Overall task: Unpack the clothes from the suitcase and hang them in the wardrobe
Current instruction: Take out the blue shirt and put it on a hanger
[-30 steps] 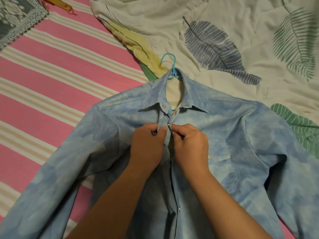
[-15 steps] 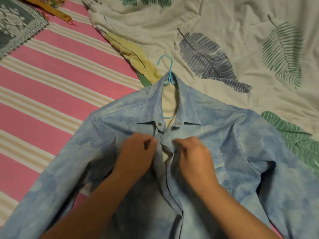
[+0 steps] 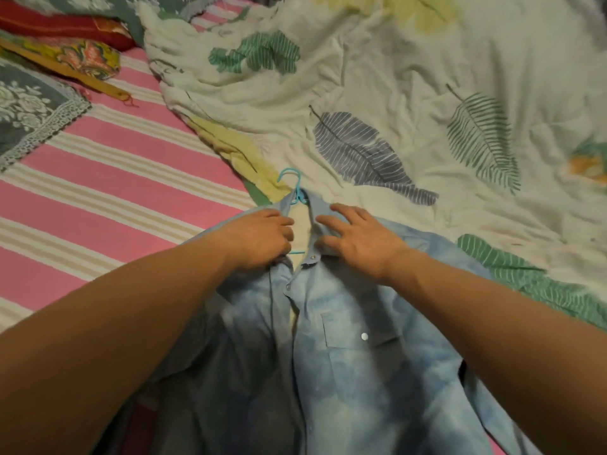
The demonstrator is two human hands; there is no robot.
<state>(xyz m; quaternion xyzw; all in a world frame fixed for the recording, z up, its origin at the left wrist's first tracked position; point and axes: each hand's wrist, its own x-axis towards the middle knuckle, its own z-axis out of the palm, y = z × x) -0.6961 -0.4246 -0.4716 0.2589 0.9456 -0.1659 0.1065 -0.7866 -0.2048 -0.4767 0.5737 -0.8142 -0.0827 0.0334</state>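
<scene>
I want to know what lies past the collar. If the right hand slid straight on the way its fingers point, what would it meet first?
The right hand lies flat on the shirt collar, fingers aimed up-left. Straight on, it would probably meet the blue hanger neck first, then the leaf-print quilt; depth is hard to judge.

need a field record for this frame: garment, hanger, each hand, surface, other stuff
garment: blue shirt, flat on the bed, collar open
hanger: blue hanger inside the shirt, hook sticking out past the collar
left hand: left hand grips the left side of the collar
right hand: right hand rests on the right side of the collar, fingers spread
surface: pink striped sheet
other: leaf-print quilt beyond the shirt; lace cloth at far left
</scene>
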